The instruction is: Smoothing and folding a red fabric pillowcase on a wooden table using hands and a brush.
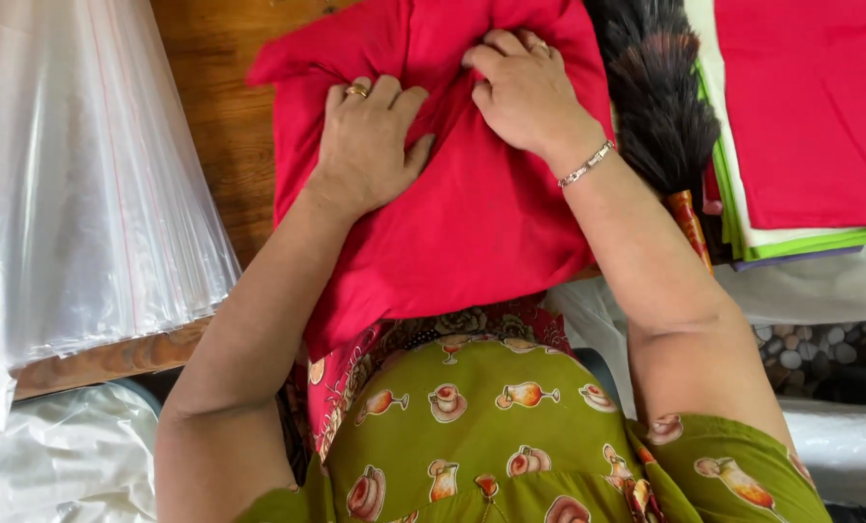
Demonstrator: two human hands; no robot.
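A red cloth lies bunched on the wooden table in front of me, its near edge hanging towards my lap. My left hand, with a gold ring, presses flat on the cloth's left part, fingers spread. My right hand, with a silver bracelet at the wrist, has its fingers curled into a fold of the same cloth near its far edge.
A stack of clear plastic bags covers the table's left side. A dark feather duster with an orange handle lies right of the cloth. Further right sits a pile of folded cloths, red on top, green and white beneath.
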